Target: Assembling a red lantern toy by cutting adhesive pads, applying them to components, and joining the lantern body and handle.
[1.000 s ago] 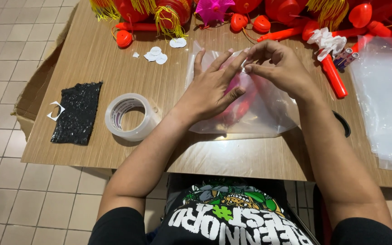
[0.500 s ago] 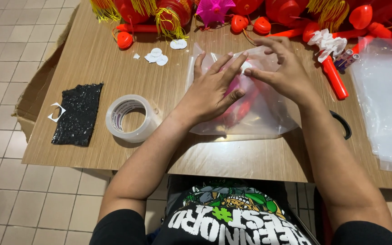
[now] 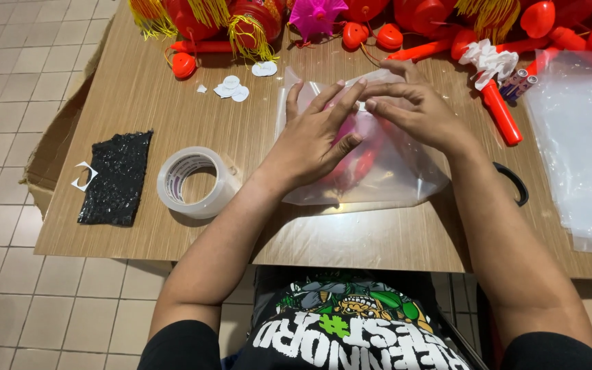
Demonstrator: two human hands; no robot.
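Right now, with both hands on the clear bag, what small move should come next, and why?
Probably press the flap flat at the bag's top edge. The left hand lies flat on the clear plastic bag, pinning the red and pink contents, while the right hand fingertips meet it at the folded top, which looks unsealed.

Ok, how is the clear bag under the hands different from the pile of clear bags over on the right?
The clear bag is a single one with something red and pink inside; the pile of clear bags looks flat and empty. The left hand and right hand press on the single bag; nothing touches the pile. Both are see-through plastic lying on the wooden table.
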